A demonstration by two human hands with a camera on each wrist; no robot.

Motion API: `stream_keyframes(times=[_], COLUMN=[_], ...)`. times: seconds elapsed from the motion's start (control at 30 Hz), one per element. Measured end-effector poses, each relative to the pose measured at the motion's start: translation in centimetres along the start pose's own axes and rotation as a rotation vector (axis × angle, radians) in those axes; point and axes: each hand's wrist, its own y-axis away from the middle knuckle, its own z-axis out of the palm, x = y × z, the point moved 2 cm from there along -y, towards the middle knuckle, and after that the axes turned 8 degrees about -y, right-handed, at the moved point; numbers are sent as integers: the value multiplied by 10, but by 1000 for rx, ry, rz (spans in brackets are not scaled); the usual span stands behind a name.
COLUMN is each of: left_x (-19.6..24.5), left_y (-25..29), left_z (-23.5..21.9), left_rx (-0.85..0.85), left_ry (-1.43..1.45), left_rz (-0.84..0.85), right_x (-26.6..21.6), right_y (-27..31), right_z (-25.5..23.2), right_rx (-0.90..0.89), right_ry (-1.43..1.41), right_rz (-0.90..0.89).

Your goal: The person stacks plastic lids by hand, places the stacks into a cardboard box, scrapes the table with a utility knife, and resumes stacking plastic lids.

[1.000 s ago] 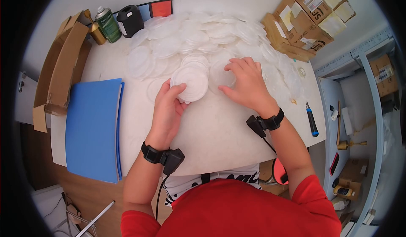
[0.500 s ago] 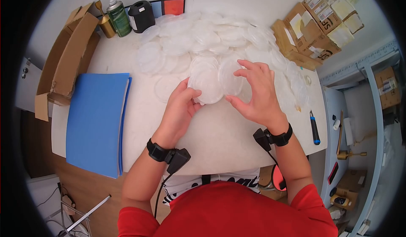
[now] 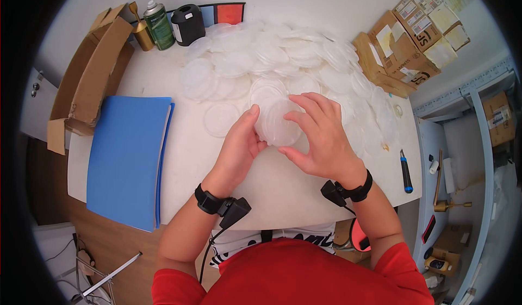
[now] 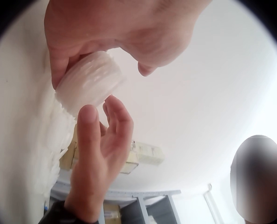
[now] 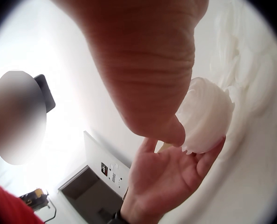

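In the head view, my left hand (image 3: pixel 237 146) holds a thick stack of clear round plastic lids (image 4: pixel 89 81), its fingers under and behind the rims and its thumb raised off the top. My right hand (image 3: pixel 329 139) grips a translucent plastic lid (image 3: pixel 281 124) by its edge, thumb at the near side and fingers at the far side, and that lid overlaps the stack's top. The right wrist view shows my left palm turned up below the stack's ridged rims. A big heap of similar lids (image 3: pixel 239 63) lies beyond both hands.
A single lid (image 3: pixel 222 120) lies left of the hands. Farther left are a blue folder (image 3: pixel 128 163) and a long cardboard box (image 3: pixel 92 71). A spray can (image 3: pixel 159 26) and a black bottle (image 3: pixel 188 26) stand behind. At right are a utility knife (image 3: pixel 406 172) and cardboard boxes (image 3: pixel 402 49).
My right hand has brought a lid from near the heap leftward and toward me, onto the stack. My left thumb, which pressed on the top lid, has lifted.
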Motion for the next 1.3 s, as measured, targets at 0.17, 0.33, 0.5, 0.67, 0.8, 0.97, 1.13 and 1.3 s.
stream_keyframes(times=[0.17,0.33,0.5,0.67,0.8,0.97,1.13,1.3], left_x=[1,-1,1,1,1,0,-2,-3], left_y=[2,4,4,4,6,7,7,7], left_z=[1,1,2,4,7,8,8,7], left_rx=[-30,-12,-15,-29,-50,-61,-52,-45], left_ry=[-15,-139,-134,-109,-128,-190,-240,-213], left_rz=[3,20,31,16,13,0,-8,0], right_x=[0,1,6,31,27,20,18,18], right_y=[1,2,9,26,28,29,26,26], right_z=[1,3,2,11,14,16,17,18], right_rx=[-4,4,79,338,356,306,328,344], right_ry=[13,21,-138,-619,-1143,-1201,-1217,-1223], right_rz=[-6,-8,53,463,761,813,779,775])
